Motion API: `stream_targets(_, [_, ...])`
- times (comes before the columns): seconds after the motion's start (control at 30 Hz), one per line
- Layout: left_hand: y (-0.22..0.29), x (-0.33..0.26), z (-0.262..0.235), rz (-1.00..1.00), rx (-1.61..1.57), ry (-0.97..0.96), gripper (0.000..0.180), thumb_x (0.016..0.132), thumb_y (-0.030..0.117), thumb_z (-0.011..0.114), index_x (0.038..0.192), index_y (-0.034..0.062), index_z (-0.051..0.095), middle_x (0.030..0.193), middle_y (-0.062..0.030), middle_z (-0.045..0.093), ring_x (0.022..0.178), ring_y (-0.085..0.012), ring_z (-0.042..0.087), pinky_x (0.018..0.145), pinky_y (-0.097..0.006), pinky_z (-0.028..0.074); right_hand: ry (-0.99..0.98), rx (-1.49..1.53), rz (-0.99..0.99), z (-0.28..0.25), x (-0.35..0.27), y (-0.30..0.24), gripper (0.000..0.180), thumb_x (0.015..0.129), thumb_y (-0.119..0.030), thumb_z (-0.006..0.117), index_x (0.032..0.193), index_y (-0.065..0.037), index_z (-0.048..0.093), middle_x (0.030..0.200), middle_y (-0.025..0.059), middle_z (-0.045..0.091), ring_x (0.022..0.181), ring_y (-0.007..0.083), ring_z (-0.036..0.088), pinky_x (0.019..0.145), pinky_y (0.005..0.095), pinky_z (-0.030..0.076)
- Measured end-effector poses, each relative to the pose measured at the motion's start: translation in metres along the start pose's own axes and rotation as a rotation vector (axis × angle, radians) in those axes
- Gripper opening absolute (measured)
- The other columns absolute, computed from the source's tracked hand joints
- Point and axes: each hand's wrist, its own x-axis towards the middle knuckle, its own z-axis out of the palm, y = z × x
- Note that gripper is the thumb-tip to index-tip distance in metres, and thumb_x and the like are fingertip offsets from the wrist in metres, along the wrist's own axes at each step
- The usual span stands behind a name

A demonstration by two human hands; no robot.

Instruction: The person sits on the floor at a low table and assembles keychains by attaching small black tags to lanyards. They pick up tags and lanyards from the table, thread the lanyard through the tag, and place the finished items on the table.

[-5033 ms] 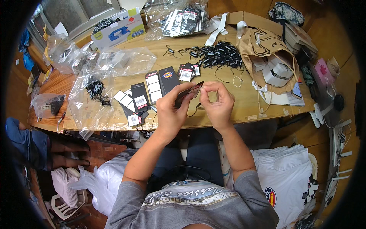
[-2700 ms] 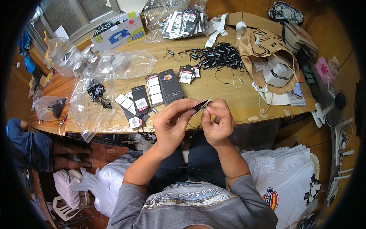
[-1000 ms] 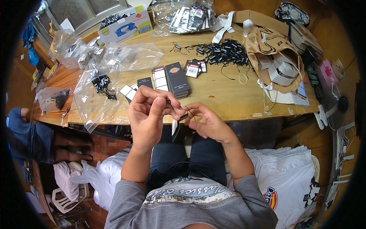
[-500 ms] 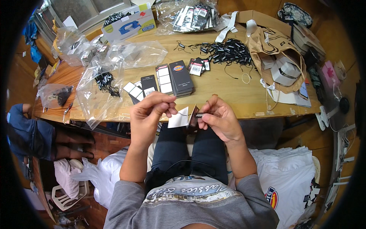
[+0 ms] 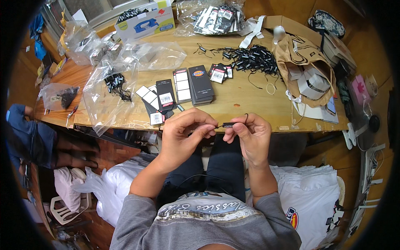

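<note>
Stretching level between both hands, a thin black cord (image 5: 228, 124) with a small dark clasp hangs just off the bench (image 5: 250, 100) edge. Left hand (image 5: 183, 133) and right hand (image 5: 250, 135) each pinch one end. Black tags (image 5: 200, 83) lie beyond.

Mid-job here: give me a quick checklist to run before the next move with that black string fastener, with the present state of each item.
1. Left hand pinching the thin cord end: ok, fingertips closed on it.
2. Right hand holding the black string fastener: ok, the small black piece sits between thumb and fingers, its loop poking up above the hand.
3. A hang tag threaded on the cord: cannot tell, none shows between the hands.
4. Tag stacks within reach: ok, on the wooden table just ahead of the hands.
5. Spare black fasteners pile: ok, plenty lie farther back.
6. Cord free of tangles: cannot tell, too thin to see.
</note>
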Motion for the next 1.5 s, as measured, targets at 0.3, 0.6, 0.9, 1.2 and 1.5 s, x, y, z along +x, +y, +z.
stream_targets(0.3, [0.001,0.0,0.008,-0.006,-0.069,0.085,0.023,0.073,-0.009,0.053,0.096,-0.0053,0.053,0.083,-0.0102,0.057,0.076,-0.0128,0.058,0.068,-0.022,0.049,0.036,-0.003,-0.015,0.004,-0.001,0.001,0.009,0.077,-0.003,0.057,0.08,0.005,0.054,0.067,0.0122,0.059,0.056,0.0147,0.058,0.05,0.0219,0.048])
stream_targets(0.6, [0.002,0.001,0.007,0.019,-0.068,0.078,0.038,0.072,-0.01,0.055,0.108,-0.0043,0.047,0.083,-0.0094,0.056,0.078,-0.0116,0.056,0.071,-0.022,0.047,0.03,0.027,-0.008,0.004,-0.002,0.005,0.008,0.077,-0.003,0.056,0.079,0.004,0.053,0.067,0.012,0.059,0.055,0.0149,0.058,0.05,0.0224,0.048])
stream_targets(0.9, [-0.005,0.001,0.01,0.144,0.066,0.131,0.044,0.07,-0.009,0.057,0.112,-0.0032,0.043,0.078,-0.0071,0.055,0.074,-0.0103,0.054,0.07,-0.022,0.044,0.037,0.027,-0.025,0.006,-0.002,0.006,0.008,0.078,-0.005,0.056,0.079,0.003,0.053,0.067,0.0119,0.059,0.055,0.0144,0.058,0.05,0.0221,0.048])
stream_targets(1.2, [-0.004,0.004,0.008,-0.073,-0.236,0.043,0.05,0.07,-0.007,0.059,0.115,-0.0031,0.039,0.079,-0.0078,0.055,0.074,-0.0102,0.054,0.068,-0.02,0.043,0.015,0.135,0.007,0.006,-0.002,0.007,0.011,0.08,-0.008,0.054,0.079,0.001,0.05,0.067,0.0118,0.058,0.054,0.0149,0.058,0.048,0.0223,0.048])
stream_targets(1.5, [-0.007,0.009,0.007,-0.211,-0.4,-0.009,0.056,0.065,0.0,0.067,0.114,-0.0028,0.039,0.074,-0.0065,0.055,0.068,-0.0085,0.052,0.061,-0.018,0.042,-0.065,0.15,0.059,0.007,-0.002,0.009,0.011,0.08,-0.009,0.053,0.079,0.0,0.047,0.067,0.0107,0.058,0.054,0.0134,0.057,0.048,0.0222,0.047])
